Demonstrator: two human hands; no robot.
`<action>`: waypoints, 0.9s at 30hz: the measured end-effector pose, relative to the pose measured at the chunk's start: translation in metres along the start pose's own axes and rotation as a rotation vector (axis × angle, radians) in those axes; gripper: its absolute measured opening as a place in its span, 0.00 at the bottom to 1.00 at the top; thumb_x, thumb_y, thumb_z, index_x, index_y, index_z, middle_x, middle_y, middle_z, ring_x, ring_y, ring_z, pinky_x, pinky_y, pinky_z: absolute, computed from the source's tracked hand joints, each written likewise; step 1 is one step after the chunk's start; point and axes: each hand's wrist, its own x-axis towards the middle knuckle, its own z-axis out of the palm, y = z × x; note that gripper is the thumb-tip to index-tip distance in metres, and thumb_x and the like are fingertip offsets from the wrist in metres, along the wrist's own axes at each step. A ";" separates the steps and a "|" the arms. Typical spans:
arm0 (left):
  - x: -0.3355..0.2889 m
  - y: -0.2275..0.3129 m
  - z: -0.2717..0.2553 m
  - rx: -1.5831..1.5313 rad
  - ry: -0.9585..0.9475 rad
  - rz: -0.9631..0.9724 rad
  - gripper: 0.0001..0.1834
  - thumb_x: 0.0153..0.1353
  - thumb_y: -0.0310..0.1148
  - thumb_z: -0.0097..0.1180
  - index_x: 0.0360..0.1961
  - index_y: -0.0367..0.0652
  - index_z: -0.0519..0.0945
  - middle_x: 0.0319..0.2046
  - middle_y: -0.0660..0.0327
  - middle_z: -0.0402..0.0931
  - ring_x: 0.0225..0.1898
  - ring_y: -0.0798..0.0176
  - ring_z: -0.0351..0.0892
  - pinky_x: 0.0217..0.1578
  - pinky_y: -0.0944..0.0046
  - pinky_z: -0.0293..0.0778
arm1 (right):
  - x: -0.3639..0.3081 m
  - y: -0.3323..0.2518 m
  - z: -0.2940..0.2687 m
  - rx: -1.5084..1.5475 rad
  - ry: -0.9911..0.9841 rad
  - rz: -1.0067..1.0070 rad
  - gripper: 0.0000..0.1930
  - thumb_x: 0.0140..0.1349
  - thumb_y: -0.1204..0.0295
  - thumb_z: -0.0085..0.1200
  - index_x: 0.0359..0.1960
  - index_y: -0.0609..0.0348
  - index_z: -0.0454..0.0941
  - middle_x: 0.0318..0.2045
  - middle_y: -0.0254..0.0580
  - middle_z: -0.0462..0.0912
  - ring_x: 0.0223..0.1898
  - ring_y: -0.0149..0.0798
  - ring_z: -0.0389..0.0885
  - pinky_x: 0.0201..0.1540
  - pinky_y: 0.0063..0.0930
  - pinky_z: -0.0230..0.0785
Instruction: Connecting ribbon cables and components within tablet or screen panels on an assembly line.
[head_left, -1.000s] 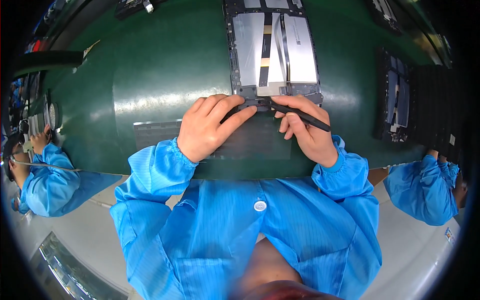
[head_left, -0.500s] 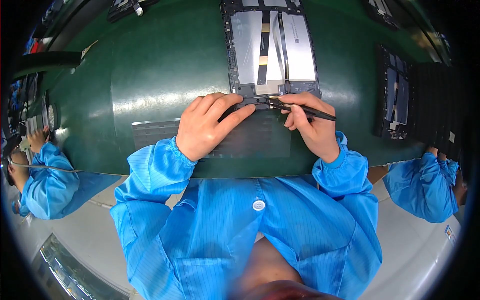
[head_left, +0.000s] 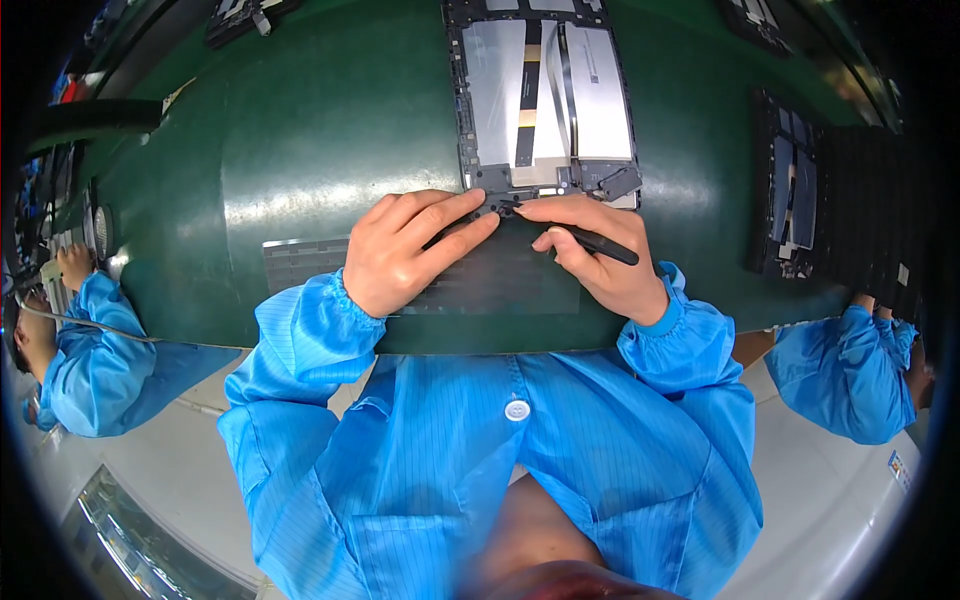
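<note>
An opened tablet [head_left: 610,110] lies in front of me, its silver inner face up with a dark ribbon cable [head_left: 529,95] running down it. My left hand [head_left: 400,255] grips its near edge, thumb and index fingertip on either side of a small black part [head_left: 497,203]. My right hand [head_left: 605,250] holds black tweezers [head_left: 607,247] like a pen. Their tips reach that small part beside my left fingertips; whether they pinch anything is too small to tell. A tilted dark rectangular piece [head_left: 620,183] shows at the tablet's near right corner.
A dark translucent sheet [head_left: 310,262] lies under my forearms on the green table [head_left: 300,130]. Another opened tablet [head_left: 790,190] is at the right, beside a black ridged stack [head_left: 865,210]. Co-workers in blue sleeves [head_left: 105,350] sit on both sides.
My right hand and the tweezers have moved left along the tablet's near edge, toward my left fingertips. The dark piece at the near right corner has come into sight. My left hand shifted slightly left.
</note>
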 end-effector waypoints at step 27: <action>-0.021 0.045 -0.007 -0.058 -0.306 0.159 0.25 0.53 0.32 0.57 0.56 0.55 0.81 0.59 0.62 0.77 0.55 0.63 0.78 0.46 0.65 0.72 | -0.035 -0.009 0.009 -0.033 0.010 0.316 0.08 0.66 0.72 0.62 0.40 0.63 0.77 0.26 0.40 0.83 0.25 0.29 0.83 0.28 0.24 0.74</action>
